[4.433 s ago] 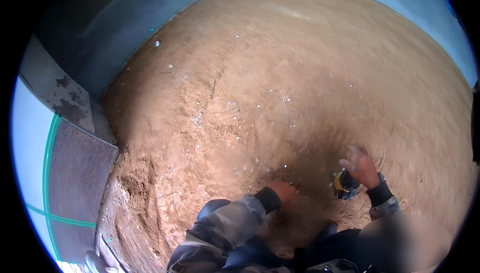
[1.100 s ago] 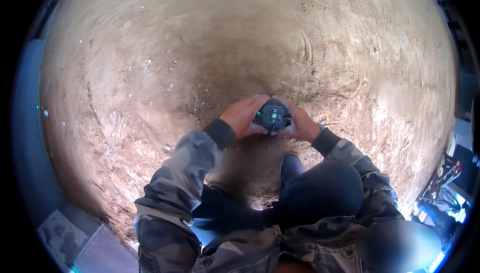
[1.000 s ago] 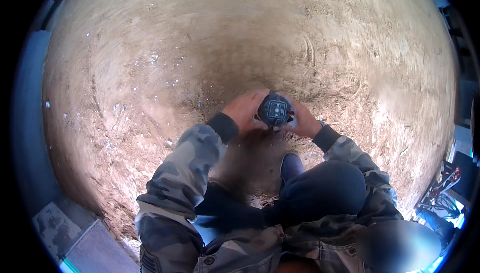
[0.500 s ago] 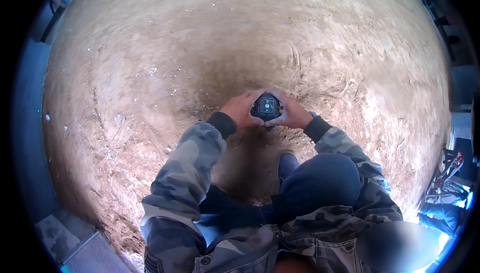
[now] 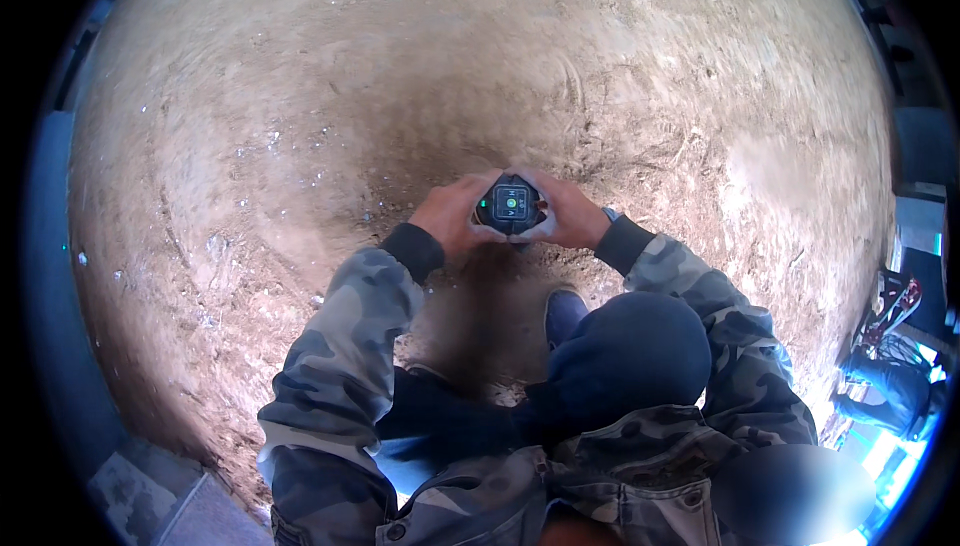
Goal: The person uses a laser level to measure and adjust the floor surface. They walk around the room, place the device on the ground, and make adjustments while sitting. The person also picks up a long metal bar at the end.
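Note:
Between both hands sits a small black laser level (image 5: 512, 204), its square top panel facing up. A round green button glows in the panel's middle, and a green light shows on its left side. My left hand (image 5: 450, 214) wraps the left side, with thumb and fingers curved round the body. On the opposite side my right hand (image 5: 572, 212) grips it the same way. Both hands hold it low over the brown dirt ground (image 5: 330, 146), in front of my knees. Whether its base touches the ground is hidden beneath it.
My bent knee (image 5: 632, 351) and shoe (image 5: 565, 316) are close below the hands. A pale slab (image 5: 210, 516) lies at the lower left. At the right edge are another person's blue-trousered leg (image 5: 885, 391) and a red and black object (image 5: 900, 308). A wall (image 5: 60, 216) runs along the left.
My hands and the laser level appear slightly further left and up in view, along with the whole scene. The green side light shows more plainly. Both hands keep their hold.

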`<state>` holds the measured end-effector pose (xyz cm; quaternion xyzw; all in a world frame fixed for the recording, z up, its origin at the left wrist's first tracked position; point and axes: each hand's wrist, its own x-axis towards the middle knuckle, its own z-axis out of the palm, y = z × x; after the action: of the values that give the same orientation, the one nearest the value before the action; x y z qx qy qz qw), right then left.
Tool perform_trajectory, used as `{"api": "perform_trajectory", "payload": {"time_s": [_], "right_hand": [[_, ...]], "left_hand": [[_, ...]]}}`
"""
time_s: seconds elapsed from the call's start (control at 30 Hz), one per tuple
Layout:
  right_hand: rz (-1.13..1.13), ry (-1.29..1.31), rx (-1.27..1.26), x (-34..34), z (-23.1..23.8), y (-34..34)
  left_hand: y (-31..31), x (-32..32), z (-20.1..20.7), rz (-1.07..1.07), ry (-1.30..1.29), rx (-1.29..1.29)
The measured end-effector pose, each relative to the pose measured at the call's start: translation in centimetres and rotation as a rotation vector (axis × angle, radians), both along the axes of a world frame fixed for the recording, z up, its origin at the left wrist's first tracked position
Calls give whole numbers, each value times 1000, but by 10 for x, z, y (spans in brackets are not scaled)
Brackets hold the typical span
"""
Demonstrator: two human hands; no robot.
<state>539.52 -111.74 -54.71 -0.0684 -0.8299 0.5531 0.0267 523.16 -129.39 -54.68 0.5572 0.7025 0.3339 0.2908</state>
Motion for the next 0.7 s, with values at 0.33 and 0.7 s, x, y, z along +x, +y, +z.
{"api": "perform_trajectory", "payload": {"time_s": [0.33,0.7], "right_hand": [[37,-2,30,-1,-2,1],[75,23,139,8,-3,3]], "left_hand": [[-1,-2,1,4,31,-40],[-12,1,15,36,215,-220]]}}
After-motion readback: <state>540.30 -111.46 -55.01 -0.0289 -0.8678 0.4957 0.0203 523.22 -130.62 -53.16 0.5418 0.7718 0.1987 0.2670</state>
